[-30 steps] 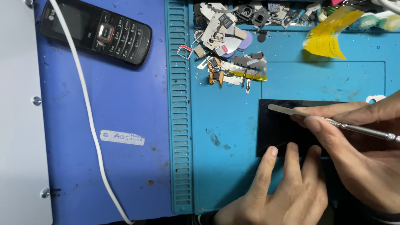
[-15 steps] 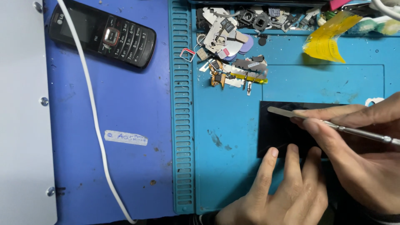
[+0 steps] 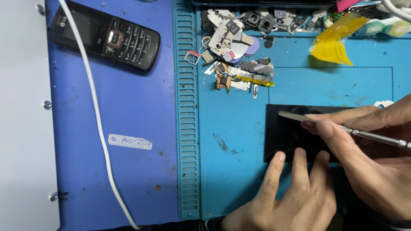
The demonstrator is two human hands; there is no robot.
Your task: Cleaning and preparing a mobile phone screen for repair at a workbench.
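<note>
Hands both low-right in frame, working over a black flat panel (image 3: 291, 132) lying on the teal mat (image 3: 239, 171). Left hand (image 3: 295, 192) comes up from bottom edge, palm down, three fingers spread & extended fwd; fingertips (image 3: 279, 156) press on panel's near edge, pinning it flat. Not gripping anything, hand open, just bearing down. Right hand (image 3: 368, 158) enters from right edge, wrist low, thumb & forefinger pinched shut round a slim metal pry tool (image 3: 342, 127), held pencil-style. Tool shaft runs right to left, nearly level; its flat pale blade tip sits over panel's upper part, near top edge. Can't tell if tip touches the surface or hovers just above. Thumb lies across under the shaft, other fingers curled beneath. Panel sits mid-right of mat, left edge exposed, right part hidden under right hand. Above it, well apart: heap of small phone parts (image 3: 235, 55), plus crumpled yellow tape (image 3: 334, 42) toward top right. Left of teal mat, on blue mat (image 3: 128, 107): black keypad phone (image 3: 106, 35) at top, white cable (image 3: 97, 124) running down past it, white label (image 3: 129, 141) lower mid.
</note>
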